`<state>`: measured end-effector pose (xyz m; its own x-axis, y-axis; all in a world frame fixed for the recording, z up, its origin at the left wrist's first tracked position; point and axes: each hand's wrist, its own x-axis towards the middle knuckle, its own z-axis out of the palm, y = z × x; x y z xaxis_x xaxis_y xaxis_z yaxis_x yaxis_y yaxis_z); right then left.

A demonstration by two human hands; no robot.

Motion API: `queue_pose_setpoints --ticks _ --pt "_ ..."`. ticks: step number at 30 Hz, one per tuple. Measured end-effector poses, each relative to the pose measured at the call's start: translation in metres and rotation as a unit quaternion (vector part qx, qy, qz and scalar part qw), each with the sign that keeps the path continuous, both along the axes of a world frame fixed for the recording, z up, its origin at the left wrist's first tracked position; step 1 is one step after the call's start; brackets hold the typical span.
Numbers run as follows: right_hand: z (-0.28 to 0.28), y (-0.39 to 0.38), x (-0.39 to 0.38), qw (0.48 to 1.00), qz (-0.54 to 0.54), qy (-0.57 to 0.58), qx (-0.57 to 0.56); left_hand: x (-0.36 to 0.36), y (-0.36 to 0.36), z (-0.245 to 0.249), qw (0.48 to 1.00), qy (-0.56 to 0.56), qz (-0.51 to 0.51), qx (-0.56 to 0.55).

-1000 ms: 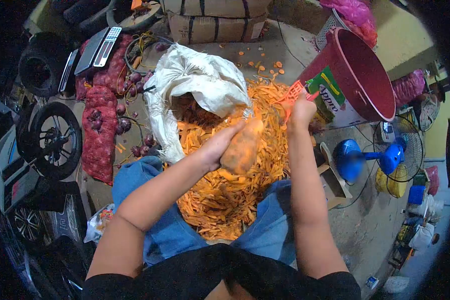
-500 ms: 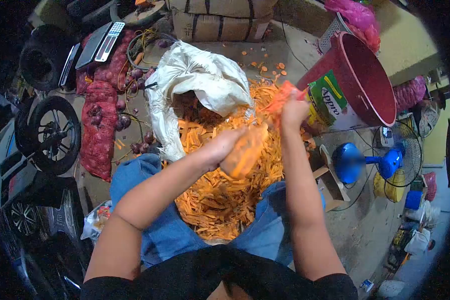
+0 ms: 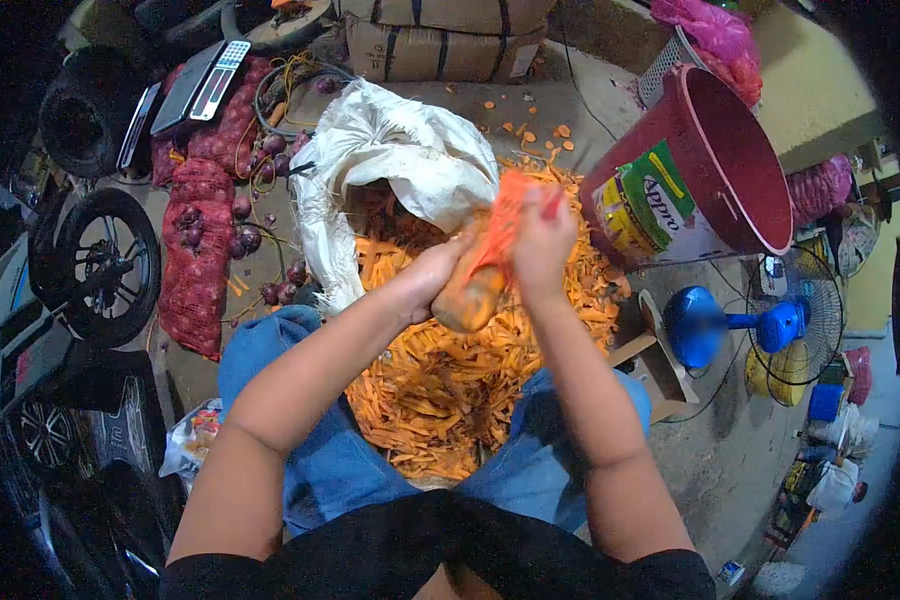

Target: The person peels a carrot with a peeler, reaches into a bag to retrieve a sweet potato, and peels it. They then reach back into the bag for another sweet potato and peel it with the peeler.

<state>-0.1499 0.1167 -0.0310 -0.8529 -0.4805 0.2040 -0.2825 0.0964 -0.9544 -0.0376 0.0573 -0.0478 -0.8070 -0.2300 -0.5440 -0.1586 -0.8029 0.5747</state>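
My left hand (image 3: 432,278) is wrapped around a thick, partly peeled carrot (image 3: 468,305), its blunt end pointing towards me. Against the carrot's upper right side is my right hand (image 3: 545,248), closed on a red-orange peeler (image 3: 502,222) that is smeared by motion. Below both hands, a deep heap of orange carrot peelings (image 3: 430,400) lies between my knees. A white woven sack (image 3: 410,150) lies open just beyond, with more orange pieces at its dark mouth.
A large maroon bucket (image 3: 695,165) leans at the right, near a blue fan (image 3: 785,325) and an open cardboard box (image 3: 660,375). Red net bags of onions (image 3: 198,260) and a scale (image 3: 205,85) are at left. Carrot slices (image 3: 562,131) lie scattered ahead.
My right hand has moved left and down with the peeler, from beside the bucket to the carrot. The left hand stays nearly in place, with the carrot turned slightly.
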Motion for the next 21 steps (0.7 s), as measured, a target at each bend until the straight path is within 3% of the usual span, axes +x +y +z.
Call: queue_pose_setpoints --ticks 2,3,5,7,8,10,12,16,18,19,21 --pt "0.011 0.000 -0.035 0.987 -0.089 -0.131 -0.001 0.005 0.010 0.017 0.990 -0.036 -0.132 -0.045" --pt "0.003 0.003 -0.056 0.982 -0.137 -0.128 0.029 0.006 0.012 0.027 0.981 -0.036 -0.176 -0.068" --pt "-0.017 0.007 -0.072 0.973 -0.184 -0.125 0.058 0.007 0.011 0.033 0.988 -0.022 -0.148 -0.022" --pt "-0.010 0.004 -0.068 0.971 -0.119 -0.128 -0.165 0.004 0.003 0.022 0.996 -0.014 -0.085 0.036" --pt "-0.006 0.005 -0.062 0.971 -0.115 -0.126 -0.166 0.002 -0.002 0.015 0.996 -0.011 -0.082 0.035" --pt "0.036 0.005 -0.014 0.982 -0.001 -0.144 -0.118 -0.001 -0.008 0.006 0.996 0.004 -0.018 0.086" --pt "0.013 0.003 0.009 0.990 0.061 -0.042 -0.118 -0.004 -0.005 0.015 0.998 0.017 -0.005 0.066" --pt "0.010 0.001 0.022 0.995 0.054 0.070 -0.038 -0.002 0.007 0.014 0.998 -0.028 0.042 -0.044" --pt "-0.004 -0.003 -0.009 0.997 -0.038 0.066 -0.010 -0.005 0.002 -0.010 0.992 -0.019 -0.099 -0.073" --pt "-0.004 -0.002 -0.029 0.997 -0.074 0.028 0.016 0.001 0.011 0.023 0.988 -0.044 -0.132 -0.069" --pt "-0.018 0.006 -0.071 0.983 -0.154 -0.005 0.101 0.003 0.021 0.029 0.984 -0.033 -0.160 -0.074"
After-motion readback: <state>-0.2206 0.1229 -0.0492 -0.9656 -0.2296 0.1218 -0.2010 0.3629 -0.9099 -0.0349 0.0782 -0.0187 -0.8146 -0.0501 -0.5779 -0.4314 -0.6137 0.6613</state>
